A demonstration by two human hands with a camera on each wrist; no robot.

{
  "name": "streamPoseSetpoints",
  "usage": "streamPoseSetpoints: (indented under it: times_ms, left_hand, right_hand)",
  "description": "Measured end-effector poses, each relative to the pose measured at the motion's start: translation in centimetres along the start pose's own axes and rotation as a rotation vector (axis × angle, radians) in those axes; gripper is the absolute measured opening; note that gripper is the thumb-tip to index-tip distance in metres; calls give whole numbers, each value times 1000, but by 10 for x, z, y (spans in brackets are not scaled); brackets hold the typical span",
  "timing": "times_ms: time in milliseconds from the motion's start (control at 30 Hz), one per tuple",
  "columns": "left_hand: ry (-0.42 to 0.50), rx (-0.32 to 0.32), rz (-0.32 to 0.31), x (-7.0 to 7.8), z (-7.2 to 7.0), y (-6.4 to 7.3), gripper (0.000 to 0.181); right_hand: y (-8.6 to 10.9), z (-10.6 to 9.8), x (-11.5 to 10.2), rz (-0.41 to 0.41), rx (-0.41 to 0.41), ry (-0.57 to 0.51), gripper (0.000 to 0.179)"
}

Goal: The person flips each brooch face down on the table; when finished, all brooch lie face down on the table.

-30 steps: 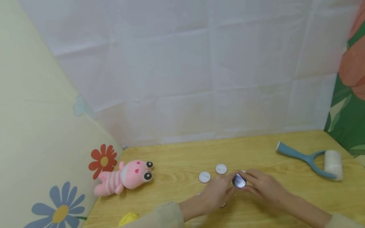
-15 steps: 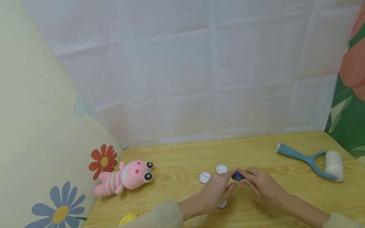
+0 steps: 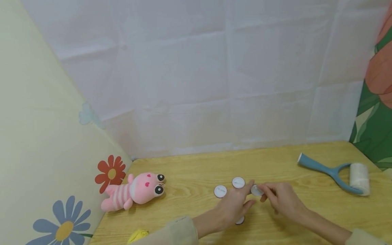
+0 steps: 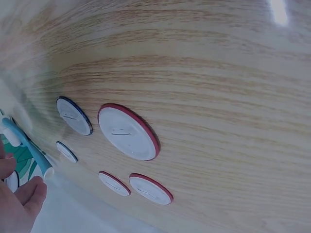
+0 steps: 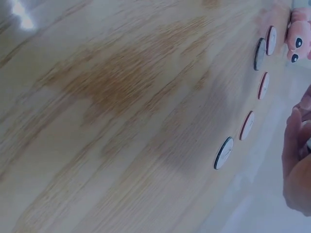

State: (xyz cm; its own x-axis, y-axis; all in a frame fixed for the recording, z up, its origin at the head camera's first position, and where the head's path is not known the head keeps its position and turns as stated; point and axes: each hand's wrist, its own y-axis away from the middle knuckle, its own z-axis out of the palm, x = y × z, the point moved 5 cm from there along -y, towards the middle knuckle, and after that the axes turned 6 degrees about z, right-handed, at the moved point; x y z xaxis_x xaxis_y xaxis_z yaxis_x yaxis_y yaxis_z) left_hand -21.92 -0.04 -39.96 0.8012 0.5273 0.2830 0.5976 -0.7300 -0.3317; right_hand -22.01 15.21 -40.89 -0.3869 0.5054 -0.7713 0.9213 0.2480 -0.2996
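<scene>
In the head view, a round button badge [image 3: 256, 190] is held off the table between both hands, its white back turned up. My left hand [image 3: 231, 207] holds the badge's left edge with the fingers, the thumb standing away below. With curled fingers my right hand [image 3: 283, 199] pinches its right edge. The left wrist view shows only the badge's dark rim [image 4: 13, 180] between fingers. Several other badges lie back-up on the table, including a red-rimmed badge [image 4: 128, 131] and a blue-rimmed badge [image 4: 74, 115]. The left hand partly covers a badge [image 3: 240, 220].
A pink striped plush toy [image 3: 134, 191] lies at the left of the wooden table [image 3: 190, 170]. A blue-handled lint roller [image 3: 333, 172] rests at the right. Something yellow [image 3: 138, 234] shows by the left sleeve. A white sheet [image 3: 183, 85] hangs behind.
The badge has turned over, from its shiny dark blue face to its white back. My right fingers have curled in on its edge; the left hand stays nearly in place.
</scene>
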Motion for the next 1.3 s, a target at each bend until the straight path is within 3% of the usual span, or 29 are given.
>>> streamPoseSetpoints:
  times_ms: [167, 367, 467, 567, 733, 900, 1067, 1300]
  left_hand:
    - [-63, 35, 58, 3, -1, 1, 53]
    - [-33, 16, 29, 3, 1, -2, 40]
    - [-73, 19, 34, 4, 0, -2, 39]
    - [-107, 20, 55, 4, 1, -3, 36]
    - [-153, -29, 79, 5, 4, -1, 39]
    - [-156, -45, 103, 6, 11, 3, 35]
    - [-143, -50, 85, 6, 18, 7, 30]
    - [-128, -58, 80, 5, 23, 10, 29]
  right_hand:
    - [-5, -1, 2, 140, -53, -34, 31]
    - [-3, 0, 4, 153, -109, -68, 34]
    - [-2, 1, 4, 95, -92, -87, 23]
    - [-2, 1, 3, -59, -53, -40, 13]
    - [2, -1, 2, -349, -49, 75, 20]
    - [11, 1, 6, -499, -157, 139, 39]
    - [17, 5, 12, -511, -188, 235, 42]
    - [16, 7, 14, -419, -216, 208, 41]
